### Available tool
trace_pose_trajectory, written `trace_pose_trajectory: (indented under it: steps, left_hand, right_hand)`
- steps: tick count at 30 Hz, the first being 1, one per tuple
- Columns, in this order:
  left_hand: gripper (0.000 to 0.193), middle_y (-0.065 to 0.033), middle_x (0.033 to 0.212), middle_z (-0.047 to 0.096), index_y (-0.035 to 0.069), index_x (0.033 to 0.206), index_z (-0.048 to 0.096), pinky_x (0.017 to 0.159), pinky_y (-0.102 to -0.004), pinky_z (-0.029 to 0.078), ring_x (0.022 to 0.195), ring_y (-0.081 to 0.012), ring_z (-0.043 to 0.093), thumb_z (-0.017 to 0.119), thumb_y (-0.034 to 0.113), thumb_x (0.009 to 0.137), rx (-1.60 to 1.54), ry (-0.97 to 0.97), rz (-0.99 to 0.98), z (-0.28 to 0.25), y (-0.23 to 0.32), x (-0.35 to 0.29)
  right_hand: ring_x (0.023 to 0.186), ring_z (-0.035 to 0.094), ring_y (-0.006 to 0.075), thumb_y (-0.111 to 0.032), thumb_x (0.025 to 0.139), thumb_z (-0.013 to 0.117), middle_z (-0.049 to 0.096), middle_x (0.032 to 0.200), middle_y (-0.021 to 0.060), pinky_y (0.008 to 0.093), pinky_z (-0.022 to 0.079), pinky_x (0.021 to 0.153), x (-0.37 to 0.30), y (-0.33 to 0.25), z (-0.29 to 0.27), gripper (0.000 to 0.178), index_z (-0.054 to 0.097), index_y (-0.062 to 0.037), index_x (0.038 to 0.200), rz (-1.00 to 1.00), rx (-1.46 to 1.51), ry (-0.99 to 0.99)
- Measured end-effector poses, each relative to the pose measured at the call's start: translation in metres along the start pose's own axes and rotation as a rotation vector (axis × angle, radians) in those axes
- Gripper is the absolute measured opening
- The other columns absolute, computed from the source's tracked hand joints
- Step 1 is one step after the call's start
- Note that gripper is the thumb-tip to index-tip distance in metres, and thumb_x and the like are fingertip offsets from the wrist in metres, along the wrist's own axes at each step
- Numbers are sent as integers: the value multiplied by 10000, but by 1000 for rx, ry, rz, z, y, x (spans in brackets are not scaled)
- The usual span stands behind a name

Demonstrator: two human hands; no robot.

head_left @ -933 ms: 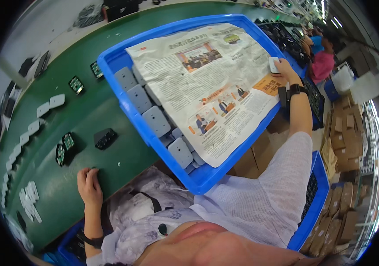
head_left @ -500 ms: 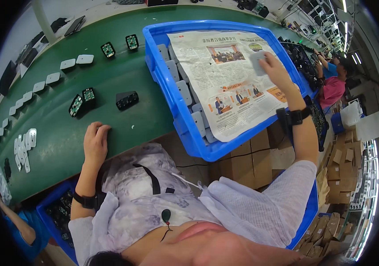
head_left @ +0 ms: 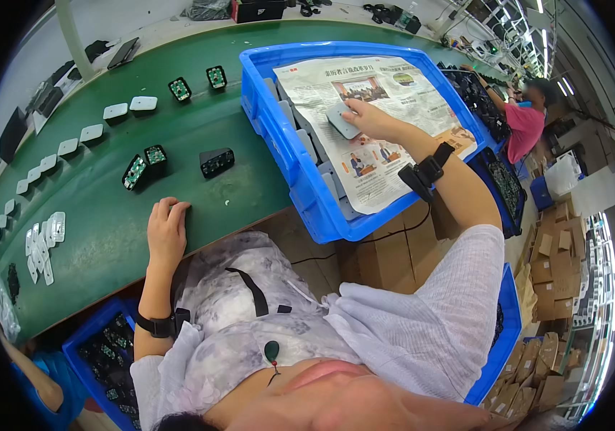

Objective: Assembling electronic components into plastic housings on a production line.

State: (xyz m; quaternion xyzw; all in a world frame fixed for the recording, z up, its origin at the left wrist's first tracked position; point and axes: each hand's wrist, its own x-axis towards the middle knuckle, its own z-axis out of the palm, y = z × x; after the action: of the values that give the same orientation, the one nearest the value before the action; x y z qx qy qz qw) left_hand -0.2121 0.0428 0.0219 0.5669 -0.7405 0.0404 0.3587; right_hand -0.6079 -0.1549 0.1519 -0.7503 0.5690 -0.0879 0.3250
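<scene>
Widest of all, the green surface (head_left: 106, 237), curving from the far edge down to the near edge. At its right end, a big blue crate (head_left: 300, 179), hanging partly past the near edge. Inside the crate, a spread newspaper (head_left: 386, 165) covering nearly the whole layer; along the crate's left wall, rows of grey pieces (head_left: 307, 147) standing on edge and showing from under the paper.

Right hand (head_left: 372, 118) stretched over the crate, fingers closed around a flat grey piece (head_left: 340, 121), held low on the newspaper near the crate's far-left part. Left hand (head_left: 167, 230) lying flat at the near edge of the surface, fingers loose and apart, holding nothing.

To handle this well, probably: keep the grip on the piece's edges, lift straight up before moving sideways, and avoid dragging the paper, since a shifted sheet could disturb the rows below. Better also to keep the wrist strap clear of the paper.

Around: a black module (head_left: 217, 162) and two green-faced modules (head_left: 143, 164) in the middle of the surface, well apart from both hands; a line of small white pieces (head_left: 117, 111) toward the far-left edge. Below the near edge, another blue crate (head_left: 99, 345) with dark parts. Beyond the right end, a co-worker (head_left: 526, 122) at a dark tray (head_left: 476, 90). In the way: only the high crate wall between the piece and the open surface.
</scene>
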Motion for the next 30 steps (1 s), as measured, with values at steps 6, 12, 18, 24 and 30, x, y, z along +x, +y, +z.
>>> trace_pose_trajectory:
  steps: [6,12,18,24,30]
  left_hand:
    - [132,-109,957,544,42,947,606,728,-394,452,859,-301,542,584,-2,824,-7,-1,-4,1,-1,-1]
    - [134,-104,963,544,47,954,607,729,-391,452,859,-298,542,580,3,830,-3,-1,0,2,0,1]
    - [137,-101,965,544,52,957,611,727,-390,453,857,-294,544,577,5,832,15,-1,-12,1,2,1]
    - [138,-99,966,548,53,956,610,723,-388,455,856,-294,545,579,6,831,7,-4,-11,2,1,2]
    - [126,-101,960,552,50,945,607,726,-392,456,857,-298,547,579,5,830,1,16,-19,3,0,2]
  right_hand:
    - [692,681,212,-260,988,463,588,1083,157,322,522,591,-6,-8,4,393,414,-16,1292,22,116,-36]
    - [1176,526,271,-281,995,474,533,1273,195,352,429,958,-21,-26,11,479,400,4,1372,-36,-70,-89]
    - [1151,546,285,-298,990,482,545,1261,203,363,437,950,-36,-48,17,486,402,-7,1372,56,14,-145]
    - [1074,578,265,-292,987,491,594,1163,181,363,452,911,-36,-45,22,427,444,-35,1325,12,38,-124]
    - [1080,565,235,-251,986,497,594,1155,151,347,444,916,-37,-46,20,393,457,-35,1312,-19,47,-150]
